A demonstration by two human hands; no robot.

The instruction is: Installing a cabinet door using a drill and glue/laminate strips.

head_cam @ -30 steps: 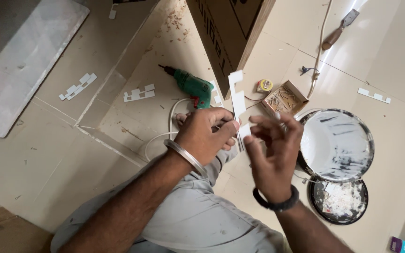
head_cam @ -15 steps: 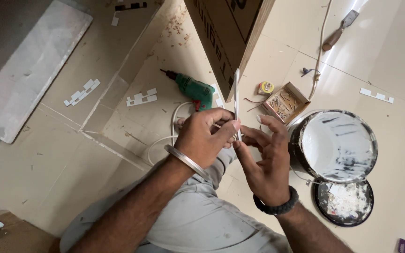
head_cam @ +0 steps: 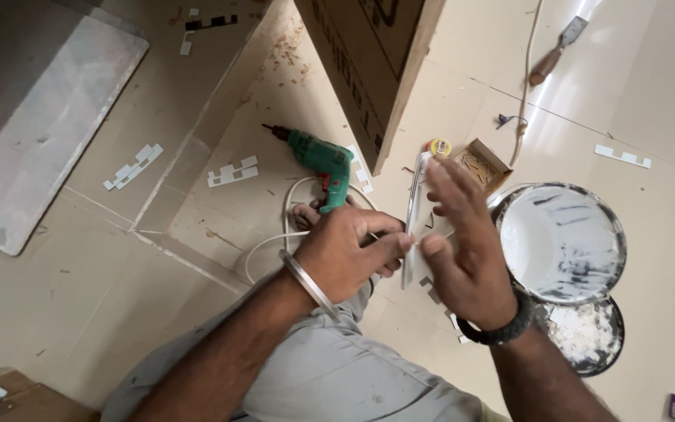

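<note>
My left hand (head_cam: 349,254) grips the lower part of a thin white flat strip (head_cam: 416,211) that stands roughly upright above my lap. A metal bangle circles that wrist. My right hand (head_cam: 462,242), with a black band on its wrist, lies flat against the strip's right face, fingers spread and stretched upward, thumb near my left fingers. Most of the strip's right side is hidden behind that hand.
A green power drill (head_cam: 320,162) with a white cord lies on the tiled floor just beyond my hands. A white paint bucket (head_cam: 611,227) and its lid (head_cam: 599,344) sit at right. A brown cardboard box (head_cam: 369,70), a small box of screws (head_cam: 480,162), a yellow tape roll (head_cam: 438,146) and white offcuts (head_cam: 232,172) lie around.
The view has shifted closer. My right hand has opened from a curled pinch to a flat palm against the strip, and the strip has turned more edge-on.
</note>
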